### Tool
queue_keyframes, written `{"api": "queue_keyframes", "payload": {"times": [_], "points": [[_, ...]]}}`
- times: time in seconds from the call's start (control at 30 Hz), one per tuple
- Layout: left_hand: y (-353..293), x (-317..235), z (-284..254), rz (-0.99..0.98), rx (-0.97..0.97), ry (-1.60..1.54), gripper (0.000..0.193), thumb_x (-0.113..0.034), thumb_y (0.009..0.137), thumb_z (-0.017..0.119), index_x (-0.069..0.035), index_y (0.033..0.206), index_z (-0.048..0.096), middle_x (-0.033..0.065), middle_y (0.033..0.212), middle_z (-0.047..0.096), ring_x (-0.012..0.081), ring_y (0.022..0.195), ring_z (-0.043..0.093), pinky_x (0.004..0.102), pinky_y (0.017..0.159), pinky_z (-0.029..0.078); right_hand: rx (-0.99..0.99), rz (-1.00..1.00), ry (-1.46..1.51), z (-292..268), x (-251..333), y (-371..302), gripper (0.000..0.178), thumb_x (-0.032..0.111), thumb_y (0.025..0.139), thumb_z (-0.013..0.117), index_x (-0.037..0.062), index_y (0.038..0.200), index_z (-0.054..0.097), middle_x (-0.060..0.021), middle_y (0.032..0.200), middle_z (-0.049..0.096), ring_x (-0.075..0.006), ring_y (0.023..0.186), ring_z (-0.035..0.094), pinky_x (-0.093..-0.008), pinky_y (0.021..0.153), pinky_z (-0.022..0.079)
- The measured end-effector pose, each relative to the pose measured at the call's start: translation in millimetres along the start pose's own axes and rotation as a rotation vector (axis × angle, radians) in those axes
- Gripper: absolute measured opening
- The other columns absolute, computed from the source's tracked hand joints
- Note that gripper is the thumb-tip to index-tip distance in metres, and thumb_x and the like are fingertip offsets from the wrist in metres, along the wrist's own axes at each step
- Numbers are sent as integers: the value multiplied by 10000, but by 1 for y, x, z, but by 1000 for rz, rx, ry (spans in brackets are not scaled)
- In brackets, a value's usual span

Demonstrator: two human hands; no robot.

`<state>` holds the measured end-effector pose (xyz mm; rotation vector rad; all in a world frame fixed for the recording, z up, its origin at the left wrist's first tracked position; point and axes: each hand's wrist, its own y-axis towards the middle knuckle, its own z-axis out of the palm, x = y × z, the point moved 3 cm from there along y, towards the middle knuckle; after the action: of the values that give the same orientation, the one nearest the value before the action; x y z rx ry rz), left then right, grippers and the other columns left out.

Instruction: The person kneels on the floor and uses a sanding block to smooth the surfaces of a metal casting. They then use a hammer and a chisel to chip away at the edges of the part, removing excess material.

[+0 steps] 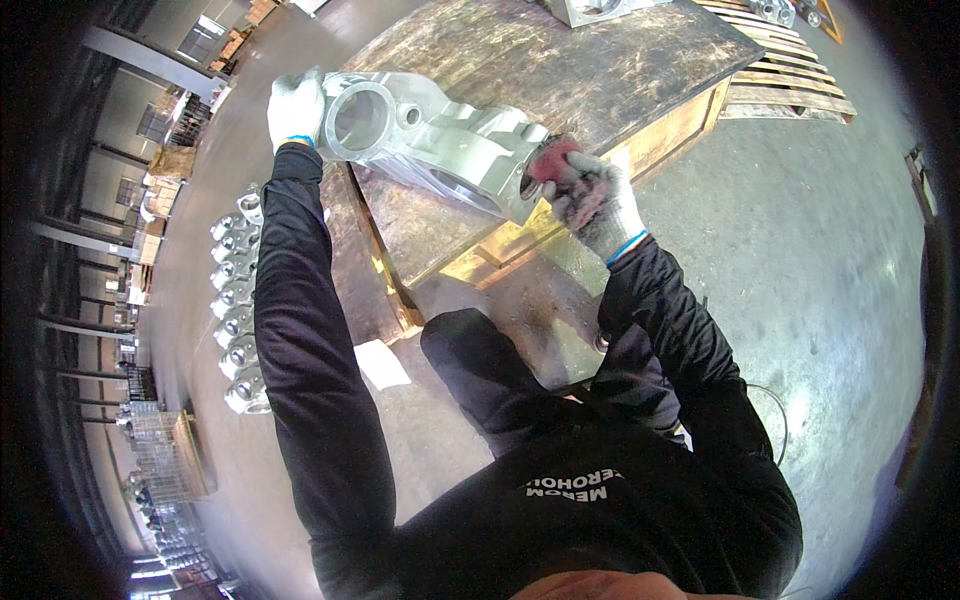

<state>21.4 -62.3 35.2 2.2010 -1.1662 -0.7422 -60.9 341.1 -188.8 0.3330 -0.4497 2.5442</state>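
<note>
A large silvery metal casting (440, 140) with a wide round bore at its left end is tilted over the near edge of a wooden work table. My left hand (297, 108), in a white glove, grips the casting's left end beside the bore, its fingers partly hidden. At the opposite end, my right hand (600, 208), in a white glove with dark smudges, is closed around a dark red, rounded object (550, 165). This object meets the casting's right end; its exact kind cannot be made out.
The table's stained wooden top (640, 50) carries another metal part (600, 10) at the far edge. Beyond it lies a slatted pallet (790, 75). Several similar castings (237, 300) stand in a row on the left. White paper (382, 364) lies low by my legs; a thin cable (785, 420) curves at right.
</note>
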Motion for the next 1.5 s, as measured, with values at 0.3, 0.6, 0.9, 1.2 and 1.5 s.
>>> {"api": "queue_keyframes", "payload": {"times": [0.3,0.6,0.9,1.2,1.5], "points": [[-6,-15,-6,-65,24,-1,568,-468,866,619,27,1140,664,274,1193,652,423,1151,608,426,982,472,271,-1114,-1876,-22,-27,-21,553,69,769,710,104,1317,647,-120,1324,660,-272,966,685,-371,826,533],[4,8,0,150,25,-7,513,-400,877,657,15,1179,655,274,1130,678,410,1110,629,412,970,478,710,-1233,-2568,9,68,26,528,166,797,631,272,1315,635,-35,1183,651,-238,863,576,-367,760,491],[-9,-5,2,79,-33,104,556,-449,858,604,-9,1194,652,273,1192,655,435,1141,619,447,1000,484,-34,-121,-825,-25,-11,-22,522,26,835,707,39,1348,612,3,675,581,-80,497,506,-242,475,452],[-18,-30,-9,-266,-26,-70,650,-534,815,646,-2,1189,651,247,1178,676,397,1136,644,439,1000,494,368,-1212,-2010,126,30,-14,554,105,746,682,101,1298,641,-60,1309,646,-276,1003,662,-356,920,531],[-25,-40,-16,-210,-61,-105,606,-485,856,627,50,1139,657,276,1119,688,429,1118,639,437,976,497,423,-1352,-2555,205,-34,53,495,163,771,645,160,1265,680,-3,1298,658,-247,887,627,-343,795,548]]}}
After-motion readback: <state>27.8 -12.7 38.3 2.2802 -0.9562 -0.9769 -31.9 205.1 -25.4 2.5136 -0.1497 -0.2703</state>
